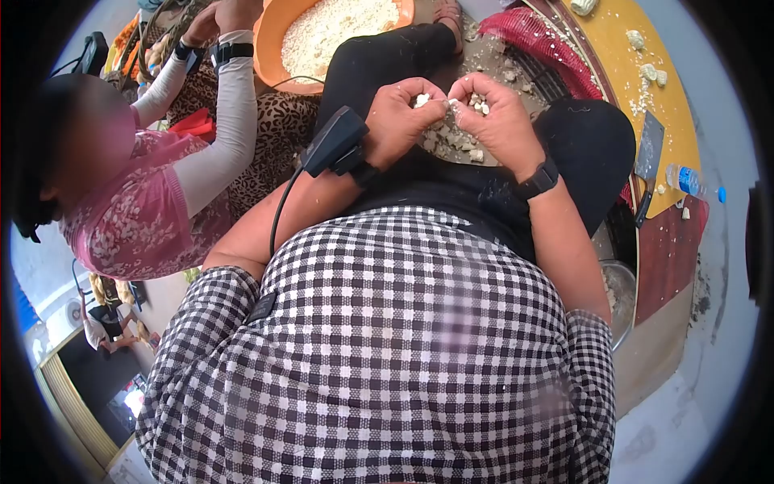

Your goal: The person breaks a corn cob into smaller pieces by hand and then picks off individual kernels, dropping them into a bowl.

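Observation:
My left hand (397, 123) is closed in a pinch, with a white crumbly piece (422, 100) showing inside its curled fingers. Facing it, my right hand (501, 125) is also closed, and small white crumbly lumps (480, 105) sit between its thumb and fingers. The thumbs and fingertips of both hands nearly meet over my lap, around a bit of the same white stuff. Below and between them, broken white pieces (461, 147) lie scattered between my legs. The palms and undersides of the fingers are hidden.
An orange basin (266, 50) of white crumbs stands ahead, beside a co-worker (145, 202) on my left. On the right, a yellow board (685, 113) bears white lumps, a cleaver (650, 149) and a plastic bottle (687, 179). A red mesh sack (536, 39) and a metal bowl (625, 310) are nearby.

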The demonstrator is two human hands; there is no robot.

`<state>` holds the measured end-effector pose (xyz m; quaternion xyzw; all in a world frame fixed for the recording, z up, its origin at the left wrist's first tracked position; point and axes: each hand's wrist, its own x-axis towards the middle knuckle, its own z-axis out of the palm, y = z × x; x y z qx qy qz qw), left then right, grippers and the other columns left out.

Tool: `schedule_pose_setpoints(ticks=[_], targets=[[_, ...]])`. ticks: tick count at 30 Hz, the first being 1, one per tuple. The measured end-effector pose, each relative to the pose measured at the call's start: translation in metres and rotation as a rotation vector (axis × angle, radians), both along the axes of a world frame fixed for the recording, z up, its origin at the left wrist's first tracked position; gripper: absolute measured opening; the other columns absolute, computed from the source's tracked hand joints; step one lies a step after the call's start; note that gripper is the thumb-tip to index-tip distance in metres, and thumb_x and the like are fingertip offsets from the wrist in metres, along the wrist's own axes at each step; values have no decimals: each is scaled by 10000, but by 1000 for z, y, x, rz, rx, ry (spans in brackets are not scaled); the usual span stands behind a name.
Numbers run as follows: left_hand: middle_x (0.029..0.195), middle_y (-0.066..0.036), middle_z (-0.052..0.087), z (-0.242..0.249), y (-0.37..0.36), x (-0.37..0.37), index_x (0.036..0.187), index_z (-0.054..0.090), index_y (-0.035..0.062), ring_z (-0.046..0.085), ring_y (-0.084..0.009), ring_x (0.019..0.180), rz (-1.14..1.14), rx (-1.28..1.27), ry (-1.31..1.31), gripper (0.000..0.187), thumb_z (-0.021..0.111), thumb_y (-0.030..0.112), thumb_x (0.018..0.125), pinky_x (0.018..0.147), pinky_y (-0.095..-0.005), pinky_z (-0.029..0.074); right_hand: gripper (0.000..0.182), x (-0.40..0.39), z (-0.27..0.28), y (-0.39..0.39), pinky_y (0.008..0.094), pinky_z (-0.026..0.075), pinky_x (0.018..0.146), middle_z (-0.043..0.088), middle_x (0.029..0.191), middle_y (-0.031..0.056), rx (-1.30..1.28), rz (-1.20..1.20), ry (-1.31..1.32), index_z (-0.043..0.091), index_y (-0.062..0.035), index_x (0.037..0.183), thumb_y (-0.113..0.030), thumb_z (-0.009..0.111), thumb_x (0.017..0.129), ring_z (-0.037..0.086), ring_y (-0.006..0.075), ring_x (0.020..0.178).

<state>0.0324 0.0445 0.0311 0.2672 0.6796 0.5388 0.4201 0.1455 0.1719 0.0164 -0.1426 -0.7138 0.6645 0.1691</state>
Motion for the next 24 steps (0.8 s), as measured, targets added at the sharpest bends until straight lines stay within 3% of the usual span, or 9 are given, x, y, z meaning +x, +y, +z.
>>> schedule_pose_setpoints(ticks=[6,9,13,16,21,24], targets=[[717,29,556,-7,-3,-5,826,582,46,491,-32,643,-86,-51,33,95,601,137,811,561,-179,380,42,3,-3,4,214,456,589,515,708,-20,94,116,-60,575,-19,815,-40,592,784,511,51,663],[724,29,557,-8,-5,-7,801,582,47,499,-37,673,-124,-15,103,74,599,118,808,594,-185,397,62,4,-4,3,200,430,527,526,721,-14,-64,149,-37,574,-23,843,-76,594,818,499,38,636],[723,28,557,-5,-2,-8,776,576,47,489,-32,677,-155,108,353,50,593,87,800,612,-184,400,107,7,-4,11,165,364,458,508,724,-14,-558,242,-196,567,-28,906,-129,581,875,432,15,562],[721,21,558,0,-3,-7,770,573,48,493,-30,675,-167,61,328,46,595,80,795,607,-181,397,125,7,-6,13,142,322,430,491,731,-15,-750,285,-190,561,-28,935,-146,568,896,380,4,523],[683,32,527,3,-4,-5,772,563,75,446,-31,569,-113,7,-233,54,589,108,806,509,-172,336,114,9,-1,15,125,259,395,470,714,-22,-841,326,-223,531,-37,975,-127,540,907,314,-15,477],[658,35,504,-4,-6,-5,779,561,88,400,-41,508,-53,9,-527,65,590,136,812,458,-180,294,125,8,-2,15,132,309,419,492,752,-10,-865,362,-105,554,-24,958,-132,563,896,376,1,522]])
